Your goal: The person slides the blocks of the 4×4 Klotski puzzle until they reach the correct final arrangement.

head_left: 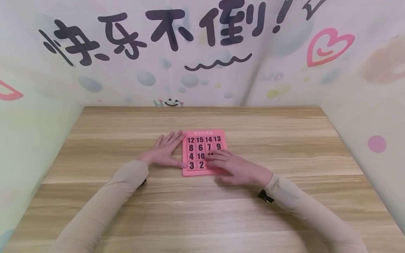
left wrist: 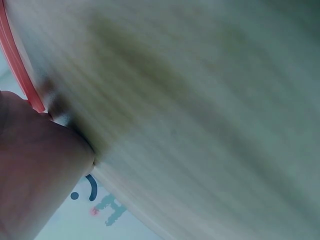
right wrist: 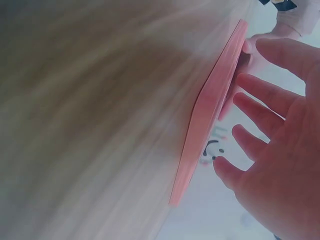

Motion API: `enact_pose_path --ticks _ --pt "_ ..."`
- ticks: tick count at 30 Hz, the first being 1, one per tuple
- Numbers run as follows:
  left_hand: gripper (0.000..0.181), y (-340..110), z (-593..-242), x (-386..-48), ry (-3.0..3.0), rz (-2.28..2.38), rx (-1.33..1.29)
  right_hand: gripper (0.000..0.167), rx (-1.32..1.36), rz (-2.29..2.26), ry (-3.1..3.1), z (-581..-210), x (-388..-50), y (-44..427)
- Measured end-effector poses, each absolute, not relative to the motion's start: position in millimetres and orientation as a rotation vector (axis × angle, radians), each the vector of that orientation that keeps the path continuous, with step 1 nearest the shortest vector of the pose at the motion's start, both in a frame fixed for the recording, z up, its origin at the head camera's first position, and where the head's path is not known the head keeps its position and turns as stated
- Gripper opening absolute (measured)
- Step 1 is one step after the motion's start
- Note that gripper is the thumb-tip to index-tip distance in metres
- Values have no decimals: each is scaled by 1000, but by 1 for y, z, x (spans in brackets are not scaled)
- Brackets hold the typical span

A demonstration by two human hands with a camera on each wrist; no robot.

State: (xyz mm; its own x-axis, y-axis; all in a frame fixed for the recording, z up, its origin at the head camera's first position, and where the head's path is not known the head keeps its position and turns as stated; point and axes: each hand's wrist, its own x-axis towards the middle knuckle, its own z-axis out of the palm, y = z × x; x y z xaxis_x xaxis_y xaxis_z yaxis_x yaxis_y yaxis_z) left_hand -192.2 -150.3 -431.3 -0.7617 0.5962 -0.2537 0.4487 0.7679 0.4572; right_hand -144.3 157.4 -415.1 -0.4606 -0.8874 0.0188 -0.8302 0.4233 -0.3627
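Note:
A pink sliding number puzzle [head_left: 204, 173] lies flat on the wooden table, its square tiles bearing black numerals. Against its left edge rests my left hand [head_left: 165, 149], fingers spread, with the fingertips near the top left corner and the thumb by the lower left. My right hand [head_left: 238, 169] reaches over the lower right of the board, covering some tiles there. In the right wrist view the fingers [right wrist: 260, 112] of that hand extend loosely above the board's pink side [right wrist: 207, 112]. Only part of the left hand [left wrist: 40, 170] shows in the left wrist view.
The wood-grain table [head_left: 202, 211] spreads around the board on all sides. Behind it stands a pale printed backdrop [head_left: 120, 80] with large dark characters, and similar panels flank both sides. A dark band [head_left: 265, 196] sits at the right wrist.

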Motion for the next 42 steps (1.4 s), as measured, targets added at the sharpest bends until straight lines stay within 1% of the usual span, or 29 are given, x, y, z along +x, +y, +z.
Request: enact_pose_path --ticks 5,17,25,31,42 --pt "117 -149 -431 -192 2569 533 793 55 -1473 -527 2513 -416 -145 170" --pt "118 -150 -434 -194 2571 526 791 56 -1517 -533 2551 -410 -143 193" --pt "117 -149 -432 -190 2563 535 791 51 -1536 -566 2558 -405 -139 206" --pt "117 -148 -432 -191 2562 543 794 46 -1526 -525 2527 -411 -138 205" --pt "118 -151 -434 -193 2569 539 790 51 -1513 -528 2483 -411 -138 190"
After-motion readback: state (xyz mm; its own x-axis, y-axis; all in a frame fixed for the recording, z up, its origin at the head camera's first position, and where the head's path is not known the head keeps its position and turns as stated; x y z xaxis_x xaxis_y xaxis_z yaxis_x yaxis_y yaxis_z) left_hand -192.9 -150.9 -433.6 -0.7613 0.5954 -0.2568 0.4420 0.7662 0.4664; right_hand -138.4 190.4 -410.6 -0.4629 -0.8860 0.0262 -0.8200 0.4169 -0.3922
